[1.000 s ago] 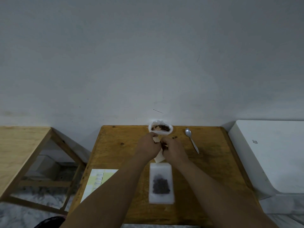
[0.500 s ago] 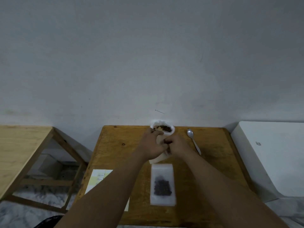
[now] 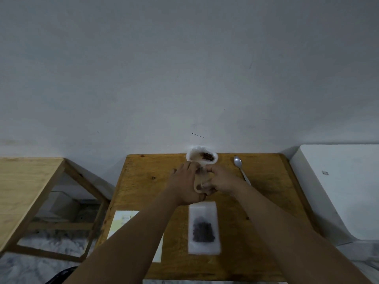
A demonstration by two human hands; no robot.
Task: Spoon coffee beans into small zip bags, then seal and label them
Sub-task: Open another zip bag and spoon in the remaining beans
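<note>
Your left hand and right hand meet on the small zip bag, fingers of both curled and pinching it. It sits just beyond the filled bag; can't tell if it's off the tabletop. The filled bag lies flat, dark beans inside, no label seen on it. Farther beyond it, at the wall edge, the white bean container is open with beans showing. The spoon lies beyond and right of the filled bag, untouched. The label sheet lies left of the filled bag, partly under your left forearm, print too blurred to read.
</note>
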